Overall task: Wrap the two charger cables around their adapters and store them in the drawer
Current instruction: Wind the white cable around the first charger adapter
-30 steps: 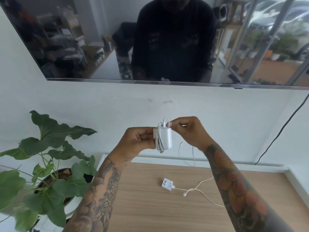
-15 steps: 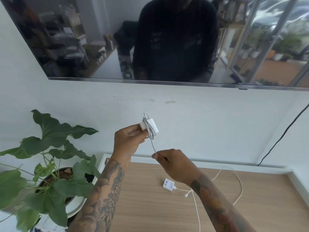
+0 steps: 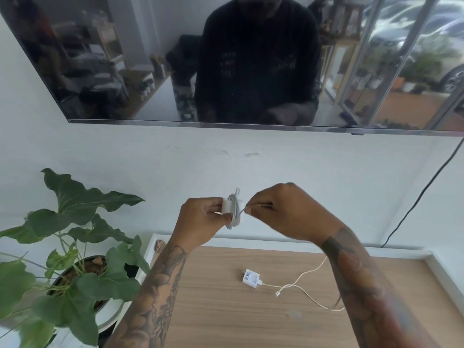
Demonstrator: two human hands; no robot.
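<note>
Item 1 — first adapter (image 3: 229, 206), white, held in the air above the far edge of the wooden cabinet top (image 3: 226, 310). The left hand (image 3: 200, 219) is closed on one end of it, fingers and thumb pinching the block so the body stays clear for winding. Its cable (image 3: 234, 217) lies in several close turns round the middle. The right hand (image 3: 288, 209) is closed in a pinch on the short free tail, just beside the coil; the hold likely keeps the last turn taut.

Item 2 — second adapter (image 3: 251, 278), white with a printed label, lying flat near the middle of the top. Its cable (image 3: 305, 285) is plugged in and trails loose toward the right edge, crossing itself once and passing behind the right forearm (connector end lies just beside the adapter). Not yet wound.

Item 3: drawer. Not in view, so its state cannot be told.

Adjacent: potted plant (image 3: 75, 259) off the left edge; wall-mounted screen (image 3: 125, 59) above.

Status, as judged: first wrap nearly complete; second wrap and storage outstanding.
</note>
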